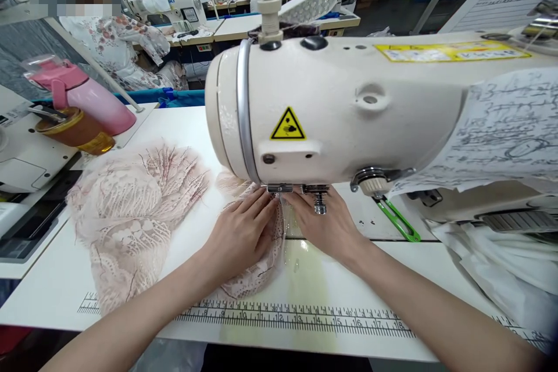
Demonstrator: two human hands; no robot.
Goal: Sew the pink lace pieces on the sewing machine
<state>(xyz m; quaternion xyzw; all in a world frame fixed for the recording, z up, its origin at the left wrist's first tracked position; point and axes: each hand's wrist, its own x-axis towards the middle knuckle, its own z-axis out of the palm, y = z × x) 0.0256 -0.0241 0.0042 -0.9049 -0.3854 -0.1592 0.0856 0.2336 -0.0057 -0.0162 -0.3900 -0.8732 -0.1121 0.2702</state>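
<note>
Pale pink lace fabric (257,279) lies on the sewing table under the head of a cream sewing machine (340,110). My left hand (244,224) is on this lace, its fingers closed and curved over it just left of the needle area. My right hand (326,224) reaches in from the other side, fingertips close to the lace edge. The machine head and its small metal parts hide most of the right fingers and the needle itself. A larger bunch of the same pink lace (139,215) spreads out to the left.
A printed ruler (279,317) runs along the front edge. Green thread snips (399,220) lie right of the machine's column, near white cloth (501,267). At left stand a pink bottle (93,96) and an amber cup (76,131). A co-worker (113,46) sits beyond.
</note>
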